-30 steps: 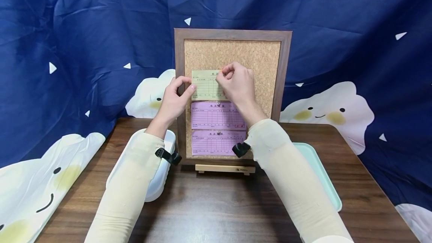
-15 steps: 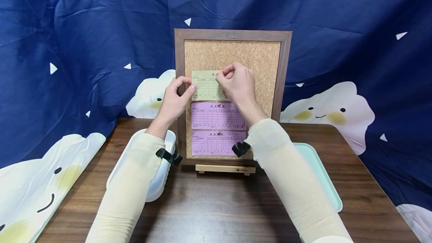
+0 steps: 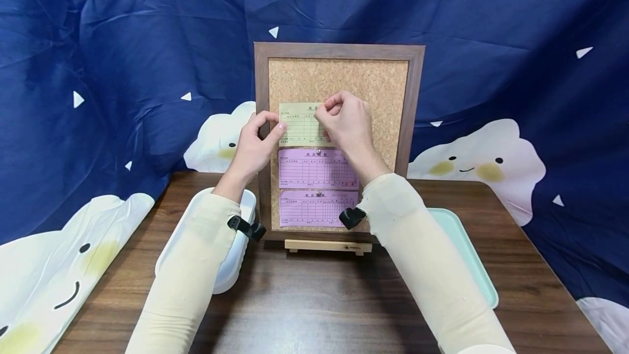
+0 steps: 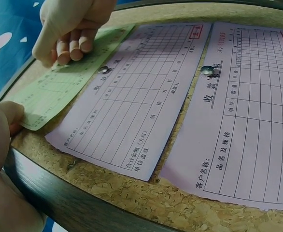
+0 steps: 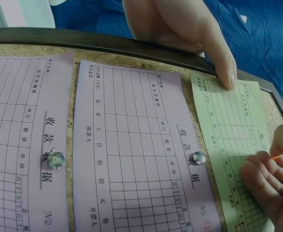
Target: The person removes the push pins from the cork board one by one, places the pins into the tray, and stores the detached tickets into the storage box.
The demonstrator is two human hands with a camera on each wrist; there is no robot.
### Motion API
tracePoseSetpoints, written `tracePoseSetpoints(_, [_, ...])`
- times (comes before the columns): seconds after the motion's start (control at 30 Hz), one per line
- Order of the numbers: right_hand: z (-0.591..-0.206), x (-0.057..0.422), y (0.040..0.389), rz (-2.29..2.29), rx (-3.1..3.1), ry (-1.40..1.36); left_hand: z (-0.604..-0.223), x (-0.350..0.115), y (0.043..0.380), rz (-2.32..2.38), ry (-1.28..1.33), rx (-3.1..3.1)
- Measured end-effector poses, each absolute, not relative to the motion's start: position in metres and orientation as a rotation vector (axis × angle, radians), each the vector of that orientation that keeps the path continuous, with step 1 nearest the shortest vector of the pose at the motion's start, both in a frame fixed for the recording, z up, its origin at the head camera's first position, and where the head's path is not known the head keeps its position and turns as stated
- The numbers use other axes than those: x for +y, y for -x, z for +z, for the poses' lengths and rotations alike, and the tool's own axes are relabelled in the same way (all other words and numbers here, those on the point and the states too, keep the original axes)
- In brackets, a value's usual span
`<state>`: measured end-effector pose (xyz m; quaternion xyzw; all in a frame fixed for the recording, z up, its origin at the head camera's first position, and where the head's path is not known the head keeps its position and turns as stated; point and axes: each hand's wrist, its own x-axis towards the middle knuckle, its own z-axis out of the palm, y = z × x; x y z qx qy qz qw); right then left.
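Observation:
On the framed cork board [image 3: 373, 78], a pale green receipt slip [image 3: 297, 125] lies above two purple receipt slips [image 3: 300, 171]. My left hand [image 3: 251, 145] has thumb and index fingertips at the green slip's left edge, holding it against the cork. At the slip's top middle my right hand [image 3: 346, 122] pinches a small push pin, mostly hidden by the fingers; a speck of orange shows there in the right wrist view. The right hand covers the green slip's right part. A clear round-headed pin [image 5: 198, 157] fixes the upper purple slip, another pin [image 5: 56, 160] the lower one.
The board stands on a small wooden easel [image 3: 314, 245] on a dark wood table [image 3: 304, 299]. A white-blue bin [image 3: 231, 266] is under the left forearm, and a mint tray [image 3: 464, 245] lies beyond the right forearm. A blue cloud-print cloth [image 3: 147, 42] hangs behind.

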<state>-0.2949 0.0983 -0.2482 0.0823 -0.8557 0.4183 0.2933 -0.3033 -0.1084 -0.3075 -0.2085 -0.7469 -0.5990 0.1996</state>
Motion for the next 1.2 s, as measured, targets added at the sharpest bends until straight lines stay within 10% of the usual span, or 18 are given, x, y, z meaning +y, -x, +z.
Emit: tracePoseSetpoints(1.2, [-0.249,0.109,0.285,1.171,-2.239,-0.297,-0.308,-0.100,0.299,-1.670,0.448,-1.989])
